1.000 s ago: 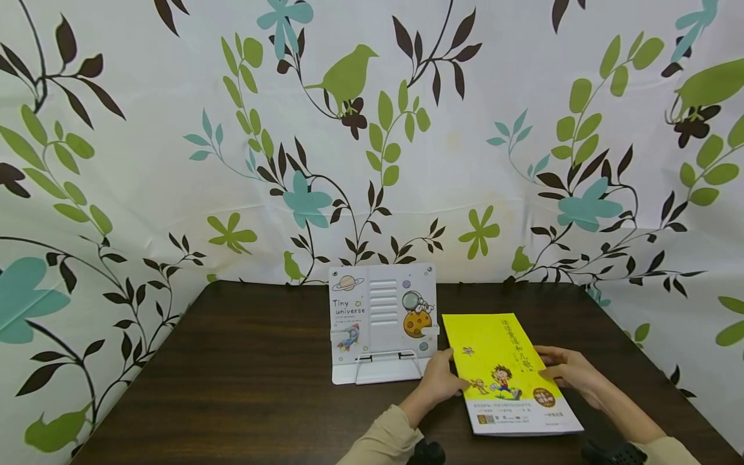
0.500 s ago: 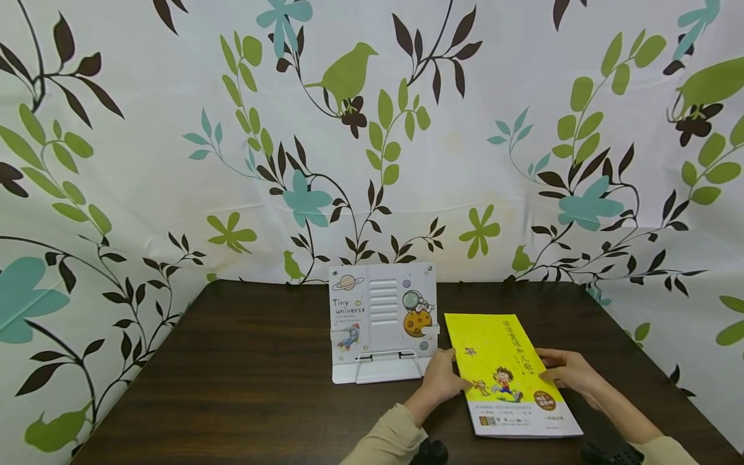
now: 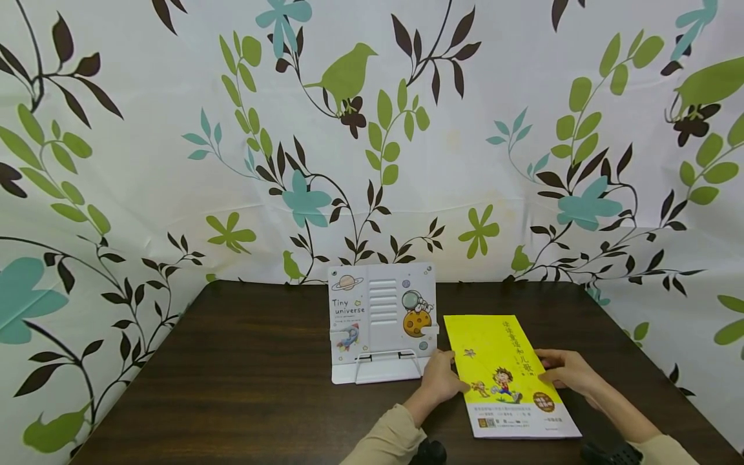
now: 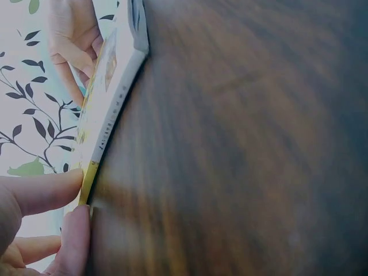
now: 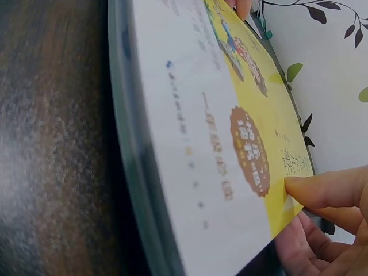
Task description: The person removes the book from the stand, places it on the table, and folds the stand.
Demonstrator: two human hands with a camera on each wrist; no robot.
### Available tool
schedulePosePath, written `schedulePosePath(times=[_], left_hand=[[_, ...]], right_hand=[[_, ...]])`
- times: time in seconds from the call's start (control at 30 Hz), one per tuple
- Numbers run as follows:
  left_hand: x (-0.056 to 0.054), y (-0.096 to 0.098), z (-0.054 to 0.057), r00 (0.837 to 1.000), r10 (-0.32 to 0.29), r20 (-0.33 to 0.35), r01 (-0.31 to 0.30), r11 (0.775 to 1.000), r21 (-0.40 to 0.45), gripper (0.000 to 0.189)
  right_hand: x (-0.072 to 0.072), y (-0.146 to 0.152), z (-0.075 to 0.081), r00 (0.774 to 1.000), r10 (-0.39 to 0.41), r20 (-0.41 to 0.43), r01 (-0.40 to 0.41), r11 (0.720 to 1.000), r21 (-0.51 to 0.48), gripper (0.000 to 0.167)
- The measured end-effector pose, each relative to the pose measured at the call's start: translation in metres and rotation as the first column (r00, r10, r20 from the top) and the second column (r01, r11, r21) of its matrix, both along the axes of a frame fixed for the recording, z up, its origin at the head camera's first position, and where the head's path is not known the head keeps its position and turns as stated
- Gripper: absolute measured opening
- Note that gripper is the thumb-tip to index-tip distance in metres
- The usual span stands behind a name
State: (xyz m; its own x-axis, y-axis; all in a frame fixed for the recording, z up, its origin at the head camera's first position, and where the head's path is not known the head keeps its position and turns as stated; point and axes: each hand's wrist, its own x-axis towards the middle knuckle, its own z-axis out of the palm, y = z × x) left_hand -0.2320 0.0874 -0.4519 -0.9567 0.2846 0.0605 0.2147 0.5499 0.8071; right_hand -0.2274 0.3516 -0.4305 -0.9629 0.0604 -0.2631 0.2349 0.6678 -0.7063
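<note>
A yellow book [image 3: 485, 361] with a white lower band and a cartoon child on its cover lies at the right of the table, cover up and a little slanted. My left hand [image 3: 440, 380] holds its spine side; in the left wrist view the thumb and a finger [image 4: 49, 192] are on the spine edge. On the opposite side my right hand [image 3: 569, 374] pinches the edge. The right wrist view has that thumb [image 5: 322, 188] on the cover and the other fingers beneath, partly hidden. Left of the book stands a white book stand [image 3: 382, 323] with space drawings.
The dark wooden table [image 3: 250, 361] extends to the left of the stand. A patterned curtain [image 3: 407, 219] with leaves and birds hangs behind it. Black wrist devices [image 3: 429, 452] show at the bottom edge.
The book has shifted very slightly toward the front edge, with both hands keeping their hold. The stand has stayed where it was.
</note>
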Motion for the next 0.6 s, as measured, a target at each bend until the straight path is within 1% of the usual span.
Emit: schedulePosePath(times=[0.1,0.2,0.3,0.43,0.53,0.6], left_hand=[[0.000,0.000,0.000,1.000,0.000,0.001,0.000,1.000,0.008,0.059],[0.000,-0.001,0.001,1.000,-0.020,-0.003,0.020,1.000,0.005,0.059],[0.001,-0.004,0.003,0.998,-0.067,0.013,0.067,0.998,-0.003,0.062],[0.002,-0.011,0.008,0.989,-0.149,0.022,0.150,0.989,-0.017,0.063],[0.003,-0.018,0.014,0.979,-0.203,-0.008,0.203,0.979,-0.018,0.060],[0.004,-0.024,0.018,0.972,-0.231,-0.030,0.231,0.973,-0.004,0.057]], right_hand=[[0.000,0.000,0.000,1.000,-0.001,-0.004,0.001,1.000,0.015,0.067],[0.000,-0.001,0.001,1.000,-0.002,-0.010,0.003,1.000,0.023,0.066],[-0.001,-0.002,0.003,0.999,0.007,-0.037,-0.006,0.999,0.033,0.063],[-0.003,-0.005,0.010,0.996,0.016,-0.082,-0.014,0.999,0.029,0.061],[-0.007,-0.007,0.016,0.995,0.033,-0.097,-0.032,0.999,0.011,0.062],[-0.013,-0.008,0.018,0.994,0.045,-0.101,-0.043,0.999,0.015,0.063]])
